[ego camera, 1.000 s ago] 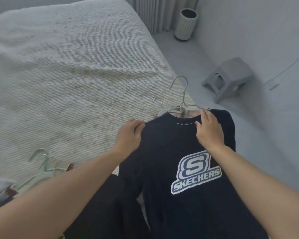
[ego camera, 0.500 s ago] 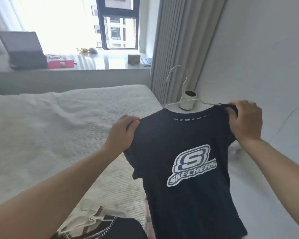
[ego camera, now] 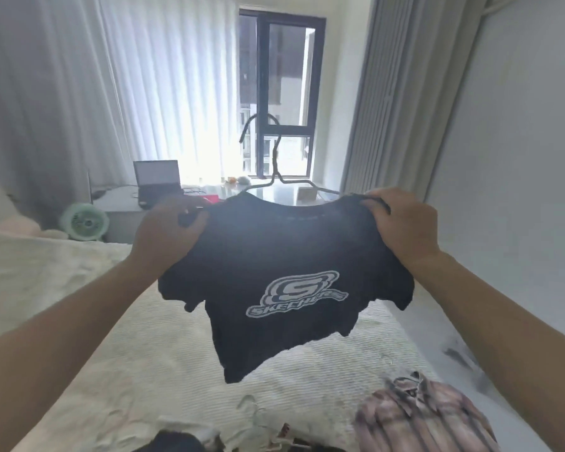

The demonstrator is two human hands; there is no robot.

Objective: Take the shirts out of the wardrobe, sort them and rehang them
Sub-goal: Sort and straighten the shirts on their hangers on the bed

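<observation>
Fingers [ego camera: 190, 220] of the left hand [ego camera: 168, 233] curl over one shoulder of the dark T-shirt [ego camera: 284, 275], pinching the cloth, and the right hand [ego camera: 405, 223] grips the other shoulder the same way; the fingertips on both sides are buried in folds of fabric. Between the hands the shirt hangs in the air above the bed [ego camera: 144, 353], spread flat toward the camera with its pale printed logo facing it, collar up and hem down, so its long axis runs near vertical with the hem swung slightly left. A thin wire hanger [ego camera: 274, 151] sits inside the neck, its hook rising straight up against the window [ego camera: 282, 93]; its arms vanish under the cloth. The fabric looks soft and limp, the sleeves drooping in ragged points. The bed cover is ribbed and cream-coloured. At the bottom edge a striped shirt [ego camera: 421, 415] lies blurred and cut off, beside other garments too smeared to make out.
</observation>
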